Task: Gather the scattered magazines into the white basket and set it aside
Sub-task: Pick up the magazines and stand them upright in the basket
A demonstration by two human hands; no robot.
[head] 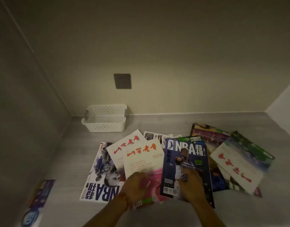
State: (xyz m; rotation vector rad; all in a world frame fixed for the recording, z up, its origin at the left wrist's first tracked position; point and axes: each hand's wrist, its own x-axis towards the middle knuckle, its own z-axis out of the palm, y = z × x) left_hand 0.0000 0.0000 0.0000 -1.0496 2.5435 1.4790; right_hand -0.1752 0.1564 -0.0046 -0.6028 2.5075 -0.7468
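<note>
Several magazines lie fanned out on the grey surface. My left hand (135, 185) has its fingers curled on a pink magazine (154, 181) at the front of the pile. My right hand (192, 184) grips the lower left part of a blue NBA magazine (186, 161). Two white booklets with red lettering (141, 154) overlap to the left of it, above a white NBA magazine (100, 181). More magazines (239, 154) spread to the right. The white perforated basket (105, 118) stands empty at the back left, by the wall.
A purple leaflet (42, 189) lies apart at the front left, near a blue round sticker (28, 217). Walls close the left and back sides, and a dark socket plate (122, 81) sits on the back wall above the basket.
</note>
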